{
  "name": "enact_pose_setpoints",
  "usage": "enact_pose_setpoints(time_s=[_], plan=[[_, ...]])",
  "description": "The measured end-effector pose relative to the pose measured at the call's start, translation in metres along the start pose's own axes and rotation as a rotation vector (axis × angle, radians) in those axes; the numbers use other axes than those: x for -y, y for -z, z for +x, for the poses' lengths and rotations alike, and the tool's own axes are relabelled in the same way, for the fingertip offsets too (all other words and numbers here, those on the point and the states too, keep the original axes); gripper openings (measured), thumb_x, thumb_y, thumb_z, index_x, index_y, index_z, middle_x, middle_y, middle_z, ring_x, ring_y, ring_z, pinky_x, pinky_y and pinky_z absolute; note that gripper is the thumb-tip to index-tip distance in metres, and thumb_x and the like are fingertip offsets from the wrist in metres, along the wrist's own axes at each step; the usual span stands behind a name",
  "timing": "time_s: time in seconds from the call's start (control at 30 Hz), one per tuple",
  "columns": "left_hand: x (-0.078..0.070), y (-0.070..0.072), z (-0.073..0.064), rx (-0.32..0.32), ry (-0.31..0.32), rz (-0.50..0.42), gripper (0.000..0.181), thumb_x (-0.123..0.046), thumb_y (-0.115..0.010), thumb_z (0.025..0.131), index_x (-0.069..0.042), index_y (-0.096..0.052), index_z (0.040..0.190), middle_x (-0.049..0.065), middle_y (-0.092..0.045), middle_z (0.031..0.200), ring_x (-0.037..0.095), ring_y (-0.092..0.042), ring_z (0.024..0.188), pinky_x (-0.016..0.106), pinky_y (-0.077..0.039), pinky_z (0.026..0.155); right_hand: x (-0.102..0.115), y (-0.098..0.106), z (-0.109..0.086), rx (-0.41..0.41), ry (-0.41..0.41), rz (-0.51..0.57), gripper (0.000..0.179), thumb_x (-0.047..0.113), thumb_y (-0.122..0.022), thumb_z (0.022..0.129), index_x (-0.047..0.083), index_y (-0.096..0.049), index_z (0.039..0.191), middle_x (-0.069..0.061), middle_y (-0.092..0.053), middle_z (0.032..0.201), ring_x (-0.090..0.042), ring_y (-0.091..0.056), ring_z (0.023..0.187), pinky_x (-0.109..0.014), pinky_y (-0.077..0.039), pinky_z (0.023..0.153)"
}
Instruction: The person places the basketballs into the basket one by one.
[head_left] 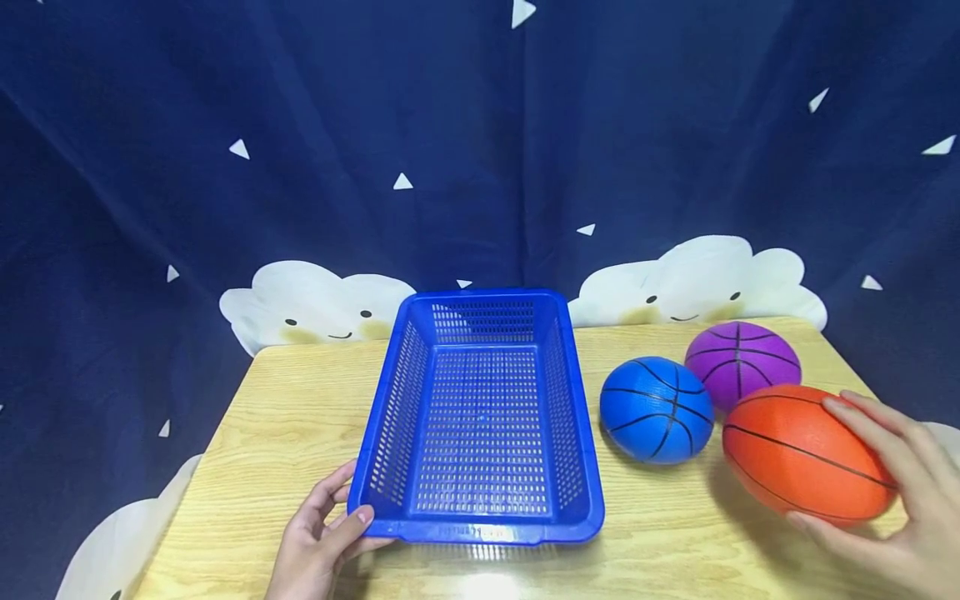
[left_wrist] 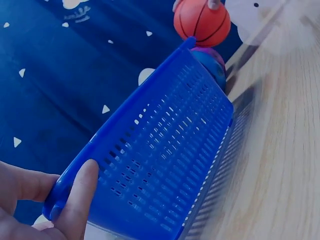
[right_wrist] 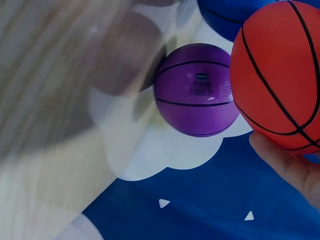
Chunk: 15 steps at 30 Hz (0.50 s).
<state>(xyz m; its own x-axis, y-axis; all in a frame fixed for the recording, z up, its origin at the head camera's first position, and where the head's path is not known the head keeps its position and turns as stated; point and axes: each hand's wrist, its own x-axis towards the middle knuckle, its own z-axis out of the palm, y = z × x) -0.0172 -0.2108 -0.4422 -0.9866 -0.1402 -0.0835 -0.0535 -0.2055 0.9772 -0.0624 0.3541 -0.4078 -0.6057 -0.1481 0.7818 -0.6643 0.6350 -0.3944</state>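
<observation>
A blue perforated plastic basket (head_left: 480, 532) stands on the table with nothing inside it. My left hand (head_left: 318, 533) grips its near left corner, thumb over the rim and fingers beneath, as the left wrist view (left_wrist: 75, 200) also shows. At the right, my right hand (head_left: 900, 492) holds an orange toy basketball (head_left: 806, 454) between thumb and fingers, raised over the tabletop. The right wrist view shows a finger along the side of the orange ball (right_wrist: 280, 75). Just left of that ball sits a blue ball (head_left: 656, 410), with a purple ball (head_left: 742, 358) behind.
The light wooden table (head_left: 300, 417) has its back edge against a dark blue curtain (head_left: 480, 150) printed with white clouds and triangles. The blue and purple balls rest close together between the basket and the right edge.
</observation>
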Motion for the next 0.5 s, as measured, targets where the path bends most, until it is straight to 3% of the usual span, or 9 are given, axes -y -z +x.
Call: enact_pose_setpoints(time_s=[0.23, 0.4, 0.5], plan=[[-0.002, -0.002, -0.001, -0.021, 0.025, -0.003, 0.060, 0.014, -0.061, 0.100, 0.014, -0.039, 0.156, 0.019, -0.054, 0.121, 0.030, -0.076, 0.098, 0.050, -0.071, 0.083, 0.012, -0.001, 0.014, 0.036, 0.014, -0.002, 0.118, 0.079, -0.089, 0.071, -0.011, -0.063, 0.142, -0.030, -0.057, 0.149, -0.008, -0.050, 0.143, -0.006, -0.038, 0.115], [-0.002, -0.002, -0.001, -0.005, -0.004, -0.019, 0.059, 0.016, -0.061, 0.100, 0.015, -0.041, 0.155, 0.018, -0.057, 0.120, 0.029, -0.077, 0.098, 0.048, -0.071, 0.084, 0.027, -0.006, 0.034, 0.036, 0.088, 0.002, 0.113, 0.078, -0.085, 0.077, -0.012, -0.063, 0.141, -0.032, -0.058, 0.145, -0.011, -0.051, 0.143, -0.007, -0.039, 0.116], [-0.001, -0.002, -0.002, -0.001, -0.018, -0.030, 0.057, 0.017, -0.060, 0.100, 0.015, -0.042, 0.154, 0.018, -0.057, 0.120, 0.028, -0.077, 0.098, 0.047, -0.071, 0.085, 0.038, -0.009, 0.046, 0.065, 0.105, 0.001, 0.110, 0.078, -0.082, 0.080, -0.011, -0.062, 0.142, -0.025, -0.059, 0.147, -0.012, -0.050, 0.144, -0.007, -0.039, 0.117]])
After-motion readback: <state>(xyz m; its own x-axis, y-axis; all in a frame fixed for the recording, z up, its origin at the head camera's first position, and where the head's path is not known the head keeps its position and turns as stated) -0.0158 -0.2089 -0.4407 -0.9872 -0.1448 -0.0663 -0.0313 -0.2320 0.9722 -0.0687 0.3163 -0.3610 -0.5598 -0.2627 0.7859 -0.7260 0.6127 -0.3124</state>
